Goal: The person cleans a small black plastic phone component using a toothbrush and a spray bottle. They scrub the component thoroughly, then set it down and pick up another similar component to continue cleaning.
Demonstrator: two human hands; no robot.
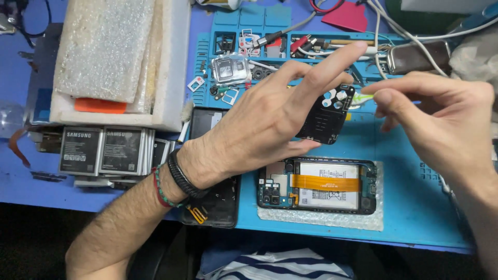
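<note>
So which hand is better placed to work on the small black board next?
Probably the right hand: it pinches a thin green-tipped tool at the edge of the black board, which the left hand holds up.

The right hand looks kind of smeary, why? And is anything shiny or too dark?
Head view: the right hand is motion-blurred, its fingers soft-edged, while the left hand and the black part it holds look sharper; the bubble wrap glares pale under bright light; below the mat edge the view falls into dark shadow.
</note>
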